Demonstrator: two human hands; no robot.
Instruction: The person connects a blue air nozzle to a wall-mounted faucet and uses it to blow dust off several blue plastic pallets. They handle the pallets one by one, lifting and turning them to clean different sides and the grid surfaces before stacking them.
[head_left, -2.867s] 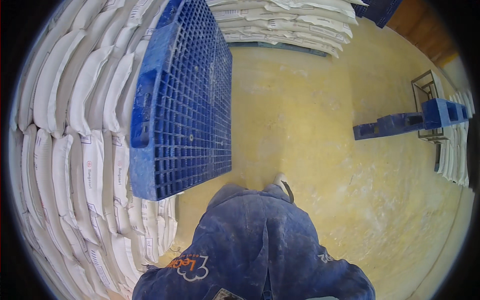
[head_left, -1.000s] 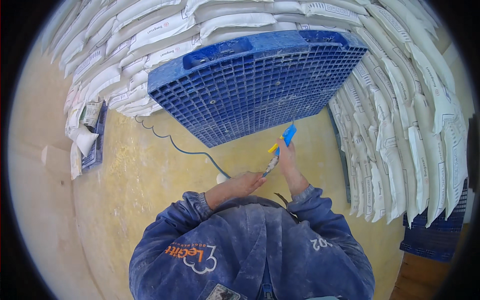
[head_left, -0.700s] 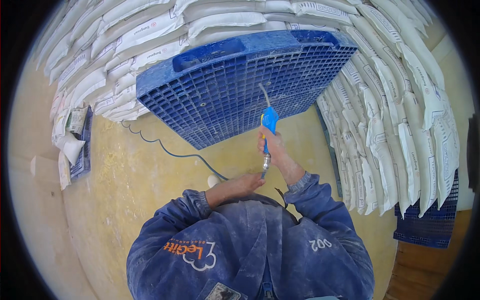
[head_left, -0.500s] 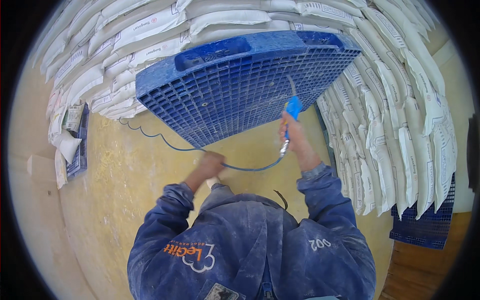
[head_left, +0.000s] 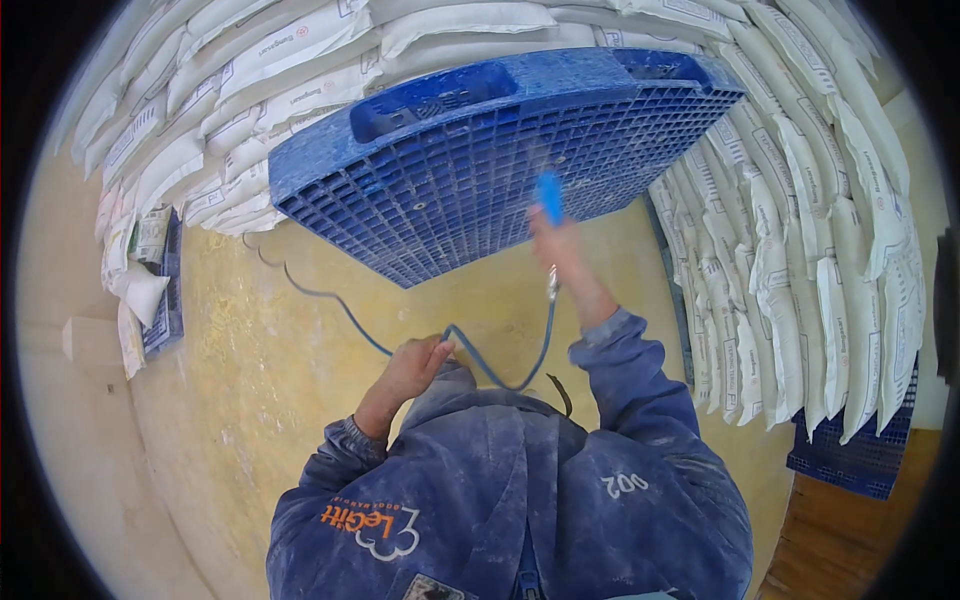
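While my right hand (head_left: 556, 240) is clenched around the blue air blow gun (head_left: 549, 197), raised against the grid of the blue plastic pallet (head_left: 480, 160) leaning on stacked white sacks (head_left: 800, 200), my left hand (head_left: 412, 365) grips the blue hose (head_left: 500, 370) looping between them.

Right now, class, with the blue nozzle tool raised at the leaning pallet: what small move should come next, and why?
Probably sweep the blue nozzle tool in the right hand sideways across the blue pallet, since it points at one patch of grid. The left hand holds the hose slack.
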